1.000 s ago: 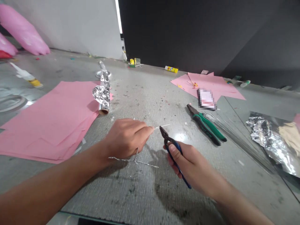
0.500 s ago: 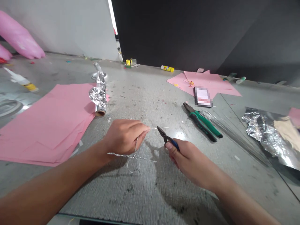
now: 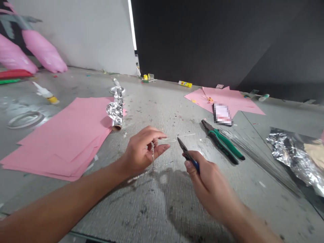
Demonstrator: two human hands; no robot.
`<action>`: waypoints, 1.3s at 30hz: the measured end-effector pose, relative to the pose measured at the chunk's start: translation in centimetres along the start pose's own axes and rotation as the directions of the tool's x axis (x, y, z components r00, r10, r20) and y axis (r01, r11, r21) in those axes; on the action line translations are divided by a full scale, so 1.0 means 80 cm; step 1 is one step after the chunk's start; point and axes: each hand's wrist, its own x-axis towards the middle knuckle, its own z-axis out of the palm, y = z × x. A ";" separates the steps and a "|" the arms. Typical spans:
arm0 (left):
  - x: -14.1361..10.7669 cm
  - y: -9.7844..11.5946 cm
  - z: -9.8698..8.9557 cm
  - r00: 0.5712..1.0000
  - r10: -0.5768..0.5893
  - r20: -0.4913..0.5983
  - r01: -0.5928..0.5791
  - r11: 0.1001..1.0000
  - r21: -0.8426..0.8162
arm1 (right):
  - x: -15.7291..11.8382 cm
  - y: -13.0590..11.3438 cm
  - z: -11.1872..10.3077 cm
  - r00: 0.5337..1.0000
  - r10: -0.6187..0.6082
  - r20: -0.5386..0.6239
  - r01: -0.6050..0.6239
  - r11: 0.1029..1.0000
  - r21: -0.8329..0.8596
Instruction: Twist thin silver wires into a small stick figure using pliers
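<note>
My left hand (image 3: 144,148) is raised over the table, thumb and forefinger spread apart, with a twisted silvery wire piece (image 3: 153,155) hanging at its curled fingers. The wire's lower crosspiece spreads to both sides below the hand and is blurred. Two thin wire ends stick out to the right past the fingertips. In my right hand (image 3: 206,175) is a pair of needle-nose pliers (image 3: 186,152) with blue handles. Their jaws look closed, and the tip is close to the wire ends; whether they touch I cannot tell.
Green-handled pliers (image 3: 222,141) lie to the right beside a bundle of thin wires (image 3: 260,162). Crumpled foil (image 3: 291,152) is farther right. Pink sheets (image 3: 76,128) and a foil roll (image 3: 117,111) lie left. Behind are more pink paper (image 3: 243,101) and a glue stick (image 3: 185,84).
My left thumb and forefinger have parted from their pinch. The pliers have drawn slightly right and down, off the wire they overlapped. The whole view has shifted a little.
</note>
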 end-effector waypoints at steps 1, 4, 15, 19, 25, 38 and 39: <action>-0.001 0.002 0.001 1.000 0.009 -0.003 -0.009 1.000 -0.023 | -0.001 -0.001 0.002 1.000 -0.013 0.002 0.013 1.000 -0.003; -0.003 0.009 0.004 0.999 0.012 -0.043 -0.016 0.996 -0.083 | -0.003 -0.004 0.008 0.999 -0.044 0.030 0.044 0.999 -0.008; -0.004 0.026 0.005 0.994 -0.044 -0.104 0.025 0.985 -0.173 | -0.009 -0.006 0.018 0.994 -0.106 -0.007 0.106 0.994 -0.010; -0.003 0.027 0.004 0.993 -0.040 -0.109 0.019 0.982 -0.188 | -0.010 -0.005 0.020 0.994 -0.111 -0.014 0.110 0.994 -0.028; -0.003 0.027 0.002 0.995 -0.007 -0.098 -0.014 0.977 -0.212 | -0.009 -0.002 0.023 0.993 -0.119 -0.014 0.119 0.992 -0.041; -0.005 0.025 -0.005 0.981 0.183 -0.068 -0.180 0.983 0.042 | -0.012 -0.008 0.020 0.994 -0.020 0.104 -0.003 0.974 0.224; -0.005 0.026 -0.004 0.983 0.169 -0.077 -0.166 0.985 0.045 | -0.012 -0.008 0.020 0.994 -0.012 0.107 -0.013 0.972 0.235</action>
